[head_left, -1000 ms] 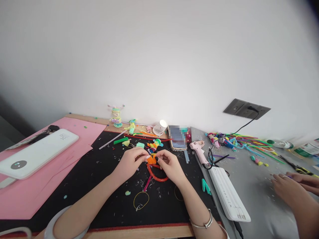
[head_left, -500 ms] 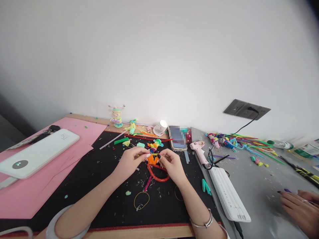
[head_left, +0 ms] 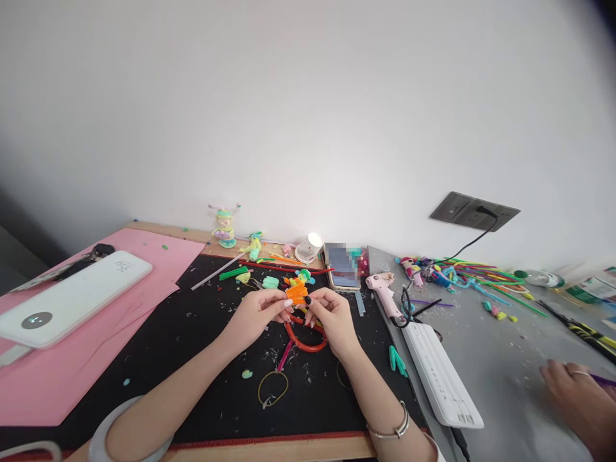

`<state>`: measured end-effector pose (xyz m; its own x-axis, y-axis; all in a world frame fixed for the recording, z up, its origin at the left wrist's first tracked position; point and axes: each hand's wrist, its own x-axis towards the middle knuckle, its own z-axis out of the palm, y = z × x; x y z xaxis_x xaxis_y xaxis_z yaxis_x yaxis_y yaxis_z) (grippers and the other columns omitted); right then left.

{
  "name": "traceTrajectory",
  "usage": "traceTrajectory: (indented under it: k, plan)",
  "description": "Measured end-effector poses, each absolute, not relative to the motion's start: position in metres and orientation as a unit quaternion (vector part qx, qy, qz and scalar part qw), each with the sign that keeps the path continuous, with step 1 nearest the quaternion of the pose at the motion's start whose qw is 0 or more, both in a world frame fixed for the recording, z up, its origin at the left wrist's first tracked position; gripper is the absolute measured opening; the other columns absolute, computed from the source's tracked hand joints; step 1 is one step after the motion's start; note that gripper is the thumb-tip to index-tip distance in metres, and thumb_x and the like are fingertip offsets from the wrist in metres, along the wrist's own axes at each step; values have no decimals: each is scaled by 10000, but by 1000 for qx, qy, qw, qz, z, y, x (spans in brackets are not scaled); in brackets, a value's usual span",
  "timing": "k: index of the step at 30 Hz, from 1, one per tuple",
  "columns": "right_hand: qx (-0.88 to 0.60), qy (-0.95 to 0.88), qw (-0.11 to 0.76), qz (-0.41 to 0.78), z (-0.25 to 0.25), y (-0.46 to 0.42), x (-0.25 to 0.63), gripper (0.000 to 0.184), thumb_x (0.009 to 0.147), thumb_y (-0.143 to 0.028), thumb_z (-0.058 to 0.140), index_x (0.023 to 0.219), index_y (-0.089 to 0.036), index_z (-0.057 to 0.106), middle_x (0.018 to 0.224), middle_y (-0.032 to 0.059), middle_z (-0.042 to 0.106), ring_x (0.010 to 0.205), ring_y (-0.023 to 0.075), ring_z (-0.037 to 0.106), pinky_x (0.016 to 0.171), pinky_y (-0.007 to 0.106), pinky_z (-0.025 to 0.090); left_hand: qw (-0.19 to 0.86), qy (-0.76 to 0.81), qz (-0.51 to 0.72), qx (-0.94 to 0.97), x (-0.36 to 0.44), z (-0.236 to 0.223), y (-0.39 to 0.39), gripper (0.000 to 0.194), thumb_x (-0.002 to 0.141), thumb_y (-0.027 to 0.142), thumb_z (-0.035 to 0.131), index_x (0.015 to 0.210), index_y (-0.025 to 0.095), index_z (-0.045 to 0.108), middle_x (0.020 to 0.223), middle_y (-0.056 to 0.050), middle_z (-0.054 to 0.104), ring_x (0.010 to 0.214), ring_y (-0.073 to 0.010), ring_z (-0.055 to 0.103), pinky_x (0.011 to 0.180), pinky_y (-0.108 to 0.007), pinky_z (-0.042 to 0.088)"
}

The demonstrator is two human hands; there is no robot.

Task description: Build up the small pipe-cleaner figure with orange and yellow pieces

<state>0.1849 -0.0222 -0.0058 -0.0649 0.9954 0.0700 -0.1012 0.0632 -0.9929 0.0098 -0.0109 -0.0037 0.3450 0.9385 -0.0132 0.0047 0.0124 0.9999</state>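
Between both hands is a bundle of folded orange pipe cleaners (head_left: 296, 294). My left hand (head_left: 260, 309) pinches its left side, and my right hand (head_left: 333, 316), with a dark thumbnail, pinches the right side. Just below the fingers lies a red ring (head_left: 308, 348) on the black mat (head_left: 206, 391). Behind the bundle stands a small multicoloured pipe-cleaner figure (head_left: 304, 276), partly hidden. A magenta strip (head_left: 285, 355) and a rubber band (head_left: 273, 389) lie nearer to me.
A phone (head_left: 344, 268), a paper cup (head_left: 308, 248) and a pink glue gun (head_left: 384, 295) stand toward the wall. A white power strip (head_left: 443, 375) lies right, a white power bank (head_left: 77, 298) on pink paper (head_left: 120, 340) left. Another person's hand (head_left: 580, 398) is at far right.
The orange bundle has been turned and raised slightly, now showing its folded strands side by side. The other person's hand has shifted, with something purple in it.
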Motion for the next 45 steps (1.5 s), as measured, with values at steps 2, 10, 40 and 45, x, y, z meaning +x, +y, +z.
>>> traceTrajectory:
  k: [2, 10, 40, 45]
  plan:
    - [-443, -506, 520, 526, -5, -23, 184, 156, 745, -294, 661, 741, -153, 595, 501, -25, 595, 415, 88, 526, 422, 188, 374, 581, 414, 413, 566, 10, -2, -11, 226, 759, 362, 622, 843, 154, 647, 720, -24, 671, 662, -164, 642, 655, -284, 538]
    - [-441, -503, 522, 530, -4, -23, 183, 168, 735, -297, 671, 748, -146, 598, 552, -9, 618, 458, 95, 561, 453, 199, 433, 645, 421, 412, 487, 12, -5, -11, 260, 733, 363, 667, 868, 146, 621, 733, -24, 687, 672, -149, 662, 673, -268, 548]
    - [-915, -366, 164, -41, -5, 4, 287, 412, 768, -232, 490, 1141, -55, 491, 1100, 278, 518, 1063, 377, 520, 826, 471, 406, 585, 467, 537, 389, 3, -10, -2, 310, 659, 343, 739, 861, 123, 658, 771, -66, 728, 786, -200, 697, 777, -328, 564]
    - [-913, -362, 186, -11, -3, 5, 291, 478, 758, -236, 495, 1195, -45, 469, 1128, 273, 514, 1078, 398, 504, 836, 470, 392, 570, 478, 531, 406, 3, -8, -2, 305, 673, 360, 723, 852, 126, 648, 755, -62, 723, 759, -194, 695, 747, -313, 562]
